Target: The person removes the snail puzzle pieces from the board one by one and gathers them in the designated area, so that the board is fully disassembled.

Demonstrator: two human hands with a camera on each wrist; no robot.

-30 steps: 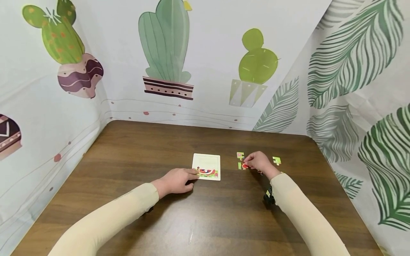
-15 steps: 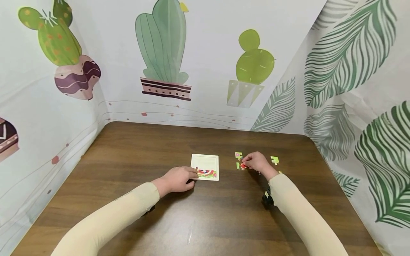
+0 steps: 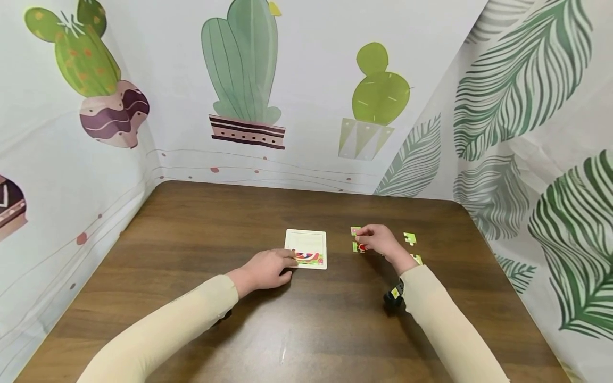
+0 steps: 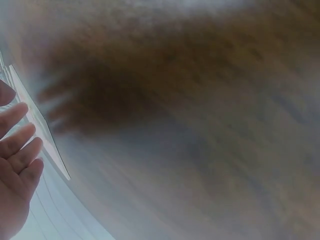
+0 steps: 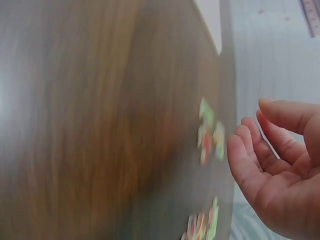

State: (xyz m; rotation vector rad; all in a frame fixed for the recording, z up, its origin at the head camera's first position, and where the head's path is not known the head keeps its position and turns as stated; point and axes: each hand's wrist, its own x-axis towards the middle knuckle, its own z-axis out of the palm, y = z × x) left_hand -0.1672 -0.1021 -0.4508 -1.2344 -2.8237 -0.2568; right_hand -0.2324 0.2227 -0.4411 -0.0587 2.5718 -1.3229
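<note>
My left hand (image 3: 263, 270) rests its straight fingers on the left edge of a pale square puzzle tray (image 3: 306, 240), whose lower part holds a strip of red, white and green picture. In the left wrist view that tray (image 4: 42, 130) shows edge-on beside the fingers. Over the loose pieces, my right hand (image 3: 383, 243) hovers with loosely bent fingers. The right wrist view shows no piece between its thumb and fingers. Just under its fingertips lie a green-and-red puzzle piece (image 3: 360, 247) and a green one with a pink spot (image 3: 355, 230).
More loose green puzzle pieces (image 3: 409, 238) lie to the right of the right hand, partly hidden by the wrist. A brown wooden table (image 3: 215, 213) bears everything, and a white printed cloth (image 3: 311, 159) hangs behind it. Dark wrist gear (image 3: 394, 298) sits under the right cuff.
My right hand has let go of the red piece and risen a little off it, its fingertips now slightly higher and to the left. The left hand stays on the tray.
</note>
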